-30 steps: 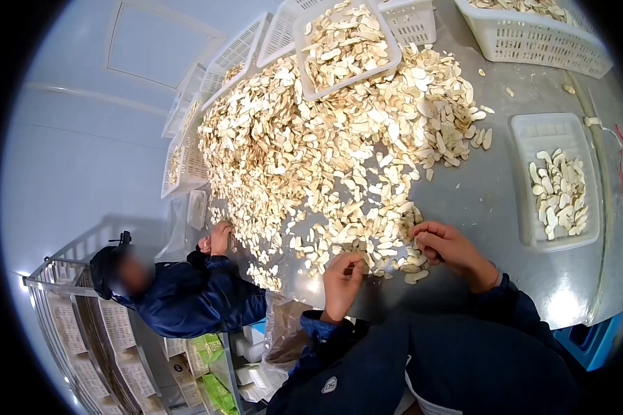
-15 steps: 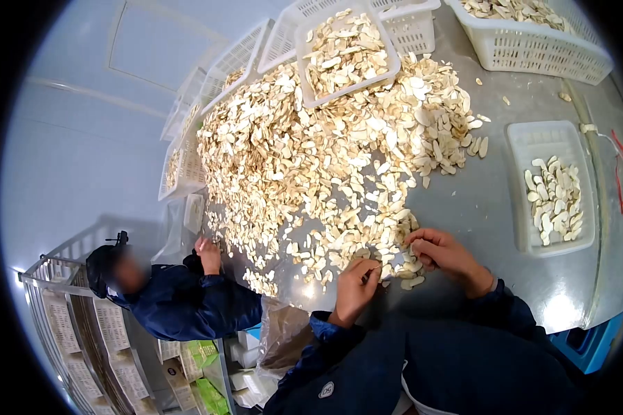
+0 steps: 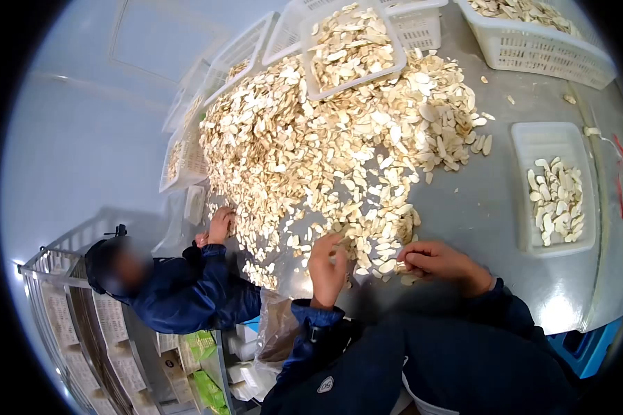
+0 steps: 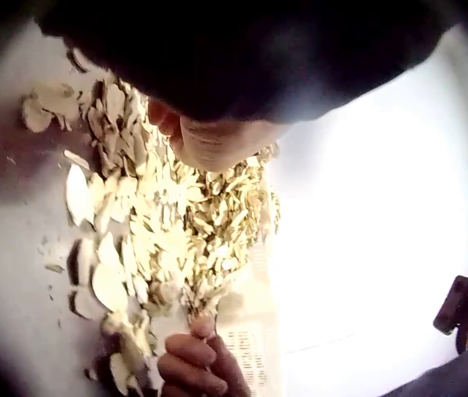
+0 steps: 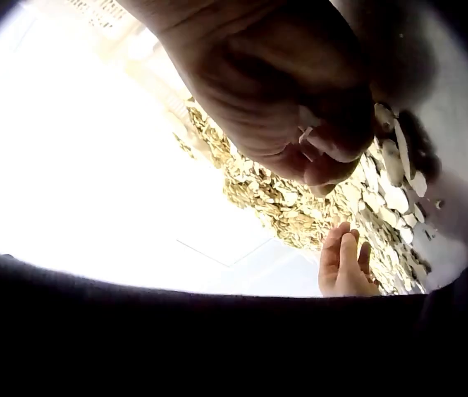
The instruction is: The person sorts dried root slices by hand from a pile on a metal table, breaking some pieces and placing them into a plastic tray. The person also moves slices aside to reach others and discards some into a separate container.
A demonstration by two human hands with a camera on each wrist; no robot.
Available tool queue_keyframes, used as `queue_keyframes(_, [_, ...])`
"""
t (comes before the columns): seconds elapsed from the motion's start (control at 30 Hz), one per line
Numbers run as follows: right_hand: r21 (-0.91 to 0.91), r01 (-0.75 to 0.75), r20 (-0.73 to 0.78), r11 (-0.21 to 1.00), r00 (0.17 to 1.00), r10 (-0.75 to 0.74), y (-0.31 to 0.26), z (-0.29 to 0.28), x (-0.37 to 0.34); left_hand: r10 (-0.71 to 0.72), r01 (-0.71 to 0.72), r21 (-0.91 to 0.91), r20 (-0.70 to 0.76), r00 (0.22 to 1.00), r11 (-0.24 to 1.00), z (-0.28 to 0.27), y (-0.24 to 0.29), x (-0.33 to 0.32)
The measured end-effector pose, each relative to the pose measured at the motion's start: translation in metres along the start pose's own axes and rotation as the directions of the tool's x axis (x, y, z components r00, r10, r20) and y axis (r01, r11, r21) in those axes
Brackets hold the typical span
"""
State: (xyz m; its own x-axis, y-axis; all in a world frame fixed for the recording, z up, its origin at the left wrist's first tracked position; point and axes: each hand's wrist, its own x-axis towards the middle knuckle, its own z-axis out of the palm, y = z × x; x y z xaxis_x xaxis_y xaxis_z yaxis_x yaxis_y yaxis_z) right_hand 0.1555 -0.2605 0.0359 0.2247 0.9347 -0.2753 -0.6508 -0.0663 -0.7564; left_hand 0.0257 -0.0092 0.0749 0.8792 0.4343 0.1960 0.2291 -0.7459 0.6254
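Pale, dried-looking slices [image 3: 387, 200] lie thick on the table in front of me. My left hand [image 3: 327, 268] is at the near edge of the spread, its fingertips over the slices and a gap showing between thumb and forefinger. In the left wrist view that hand [image 4: 217, 142] is mostly covered by its dark sleeve. To its right, my right hand [image 3: 444, 264] is low over the nearest slices, fingers curled and thumb against them. White bits of a slice [image 5: 306, 136] show between its fingers in the right wrist view.
A white tray [image 3: 521, 207] with some slices stands at the right. Another filled tray [image 3: 356, 84] rests on the heap, with perforated baskets [image 3: 533, 66] behind. A second person [image 3: 187, 290] works at the left, a hand [image 3: 220, 225] at the slices.
My left hand has shifted left and farther up onto the slices. My right hand has come slightly nearer to me. The other person's hand drew back, then returned to the heap.
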Motion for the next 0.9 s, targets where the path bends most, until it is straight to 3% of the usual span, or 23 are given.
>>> queue_keyframes(0.1, [0.026,-0.010,-0.038,1.000,0.999,0.011,0.006,-0.003,0.004,0.272,-0.259,0.246,-0.022,0.962,0.934,0.008,0.006,0.011])
queue_keyframes(0.23, [0.028,-0.009,-0.106,1.000,0.994,0.012,0.002,0.002,0.001,0.217,-0.214,0.227,0.011,0.976,0.950,0.020,-0.013,0.010])
queue_keyframes(0.33, [0.020,0.018,-0.107,1.000,0.994,-0.016,0.000,0.000,0.002,0.046,-0.044,0.090,-0.011,0.999,0.995,0.011,-0.016,-0.001])
queue_keyframes(0.37, [0.013,0.020,-0.115,1.000,0.993,-0.019,0.000,0.000,0.002,-0.051,0.051,-0.034,-0.026,0.998,0.998,0.008,-0.019,-0.006])
queue_keyframes(0.47, [0.004,0.025,-0.128,1.000,0.992,-0.024,0.003,0.000,0.005,-0.308,0.293,-0.412,0.033,0.951,0.863,-0.002,-0.042,-0.027])
queue_keyframes(0.53, [0.001,0.027,-0.129,1.000,0.991,-0.027,0.005,-0.001,0.005,-0.356,0.327,-0.473,0.030,0.934,0.818,-0.007,-0.050,-0.034])
queue_keyframes(0.63, [-0.011,0.032,-0.127,0.999,0.991,-0.033,0.008,-0.003,0.006,-0.230,0.205,-0.236,-0.082,0.970,0.950,-0.009,-0.057,-0.032])
queue_keyframes(0.7, [-0.019,0.033,-0.134,0.999,0.990,-0.035,0.009,-0.004,0.007,-0.076,0.078,0.016,-0.105,0.992,0.997,-0.005,-0.050,-0.018])
queue_keyframes(0.83, [-0.035,0.039,-0.124,0.999,0.991,-0.043,0.007,-0.004,0.006,0.255,-0.220,0.302,-0.081,0.963,0.927,0.008,-0.020,0.019])
queue_keyframes(0.9, [-0.053,0.033,-0.123,0.998,0.992,-0.039,0.005,-0.004,0.006,0.193,-0.178,0.286,-0.025,0.981,0.942,0.013,-0.018,0.021])
